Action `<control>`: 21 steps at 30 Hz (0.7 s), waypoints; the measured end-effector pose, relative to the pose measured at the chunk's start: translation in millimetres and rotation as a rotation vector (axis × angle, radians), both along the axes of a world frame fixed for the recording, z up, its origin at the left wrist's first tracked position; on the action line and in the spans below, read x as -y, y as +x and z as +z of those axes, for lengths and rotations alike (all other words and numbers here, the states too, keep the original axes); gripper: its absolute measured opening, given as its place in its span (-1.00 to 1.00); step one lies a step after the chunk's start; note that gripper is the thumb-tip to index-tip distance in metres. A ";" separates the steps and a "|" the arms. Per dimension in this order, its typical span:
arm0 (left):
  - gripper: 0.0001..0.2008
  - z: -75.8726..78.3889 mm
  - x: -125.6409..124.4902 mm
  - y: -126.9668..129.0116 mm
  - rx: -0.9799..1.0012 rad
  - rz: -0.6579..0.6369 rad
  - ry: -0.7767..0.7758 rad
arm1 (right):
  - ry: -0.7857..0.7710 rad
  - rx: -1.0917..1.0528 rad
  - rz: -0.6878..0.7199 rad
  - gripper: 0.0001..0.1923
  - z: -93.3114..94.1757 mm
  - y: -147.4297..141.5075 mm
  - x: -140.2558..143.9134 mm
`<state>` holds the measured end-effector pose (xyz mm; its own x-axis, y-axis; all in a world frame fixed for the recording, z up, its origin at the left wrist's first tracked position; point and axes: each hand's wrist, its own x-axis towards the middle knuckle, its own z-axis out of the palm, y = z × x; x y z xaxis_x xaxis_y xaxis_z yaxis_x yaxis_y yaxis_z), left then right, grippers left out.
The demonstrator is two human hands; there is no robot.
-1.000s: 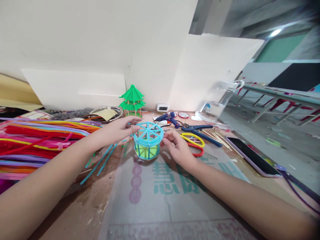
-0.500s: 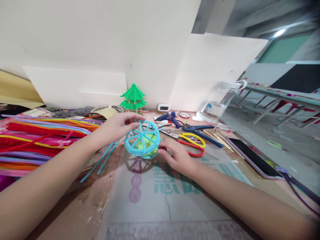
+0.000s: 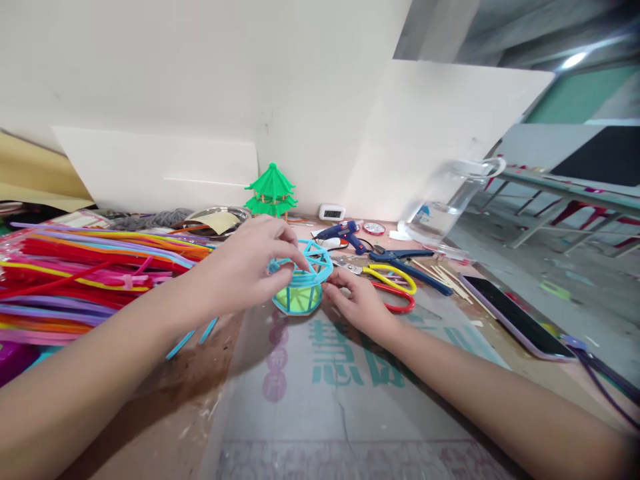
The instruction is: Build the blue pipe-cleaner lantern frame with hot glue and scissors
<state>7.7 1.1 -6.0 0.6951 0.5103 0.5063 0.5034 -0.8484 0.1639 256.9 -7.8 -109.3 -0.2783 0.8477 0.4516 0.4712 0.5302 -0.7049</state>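
Note:
A small light-blue pipe-cleaner frame [image 3: 303,283], drum-shaped with a spoked top and a green inside, stands upright on the clear plastic sheet [image 3: 350,387]. My left hand [image 3: 247,267] reaches over it from the left, fingers pinching the top rim. My right hand [image 3: 357,303] holds its right side, fingertips on the rim. Loose blue pipe cleaners [image 3: 193,337] lie partly under my left forearm.
A big pile of coloured pipe cleaners [image 3: 75,273] fills the left. Behind stand a green pagoda model [image 3: 271,192], a metal dish [image 3: 217,219], a glue gun [image 3: 343,233], scissors [image 3: 393,287], wooden sticks [image 3: 443,273], a glass jar [image 3: 445,207] and a phone [image 3: 515,320].
The blue frame was tipped with its top toward me half a second ago; now it stands upright again on the sheet. My left hand has moved over its top.

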 end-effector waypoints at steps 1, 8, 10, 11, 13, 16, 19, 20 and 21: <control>-0.73 -0.6 2.4 1.0 -0.008 -0.018 0.011 | -0.006 -0.001 0.000 -0.88 0.2 -0.1 0.3; -0.79 -6.1 3.0 4.4 -0.051 -0.017 0.082 | -0.006 -0.001 0.008 -0.87 0.6 -0.2 0.2; -0.79 -9.5 1.4 6.0 -0.045 0.015 0.078 | -0.006 0.004 0.004 -0.86 0.4 0.3 0.2; -0.79 -11.3 0.8 7.0 -0.040 0.026 0.074 | -0.007 0.008 0.003 -0.86 0.2 0.6 0.3; -0.78 -14.7 0.3 9.2 -0.039 0.044 0.074 | -0.005 0.015 0.001 -0.87 0.0 1.0 0.3; -0.71 -17.3 0.9 12.1 -0.061 0.074 0.103 | 0.008 0.027 0.000 -0.88 -0.4 1.3 0.2; -0.68 -16.6 1.7 13.7 -0.078 0.094 0.138 | 0.010 0.033 0.007 -0.87 -0.9 1.5 -0.1; -0.68 -16.2 1.8 14.0 -0.083 0.094 0.141 | 0.009 0.033 0.010 -0.87 -1.0 1.5 -0.1; -0.68 -15.8 1.8 14.1 -0.088 0.092 0.142 | 0.006 0.034 0.012 -0.87 -1.1 1.4 0.0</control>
